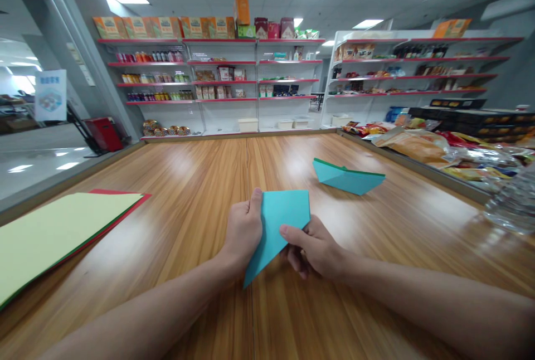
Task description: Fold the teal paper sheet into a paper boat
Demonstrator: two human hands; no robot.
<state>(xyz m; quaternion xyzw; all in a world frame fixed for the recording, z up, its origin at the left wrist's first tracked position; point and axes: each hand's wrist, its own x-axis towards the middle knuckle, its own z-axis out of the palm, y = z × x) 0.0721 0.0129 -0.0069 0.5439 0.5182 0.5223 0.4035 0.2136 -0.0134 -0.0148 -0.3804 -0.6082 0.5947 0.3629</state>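
Between my two hands is a folded sheet of light blue paper (281,215), raised over the wooden table, with a pointed corner aimed down toward me. My left hand (244,232) grips its left edge, thumb on top near the upper corner. On the lower right side my right hand (315,246) pinches it, thumb across the face and fingers curled beneath. Farther back to the right lies a folded paper boat (349,177), blue with a green upper edge, apart from both hands. The fingers under the held sheet are partly hidden.
A stack of coloured paper (62,226), pale yellow on top with green and red edges below, lies at the left. Clear plastic (514,204) stands at the right edge. Packaged snacks (422,145) lie beyond the table's raised right border (418,173). Stocked shelves (225,81) stand behind.
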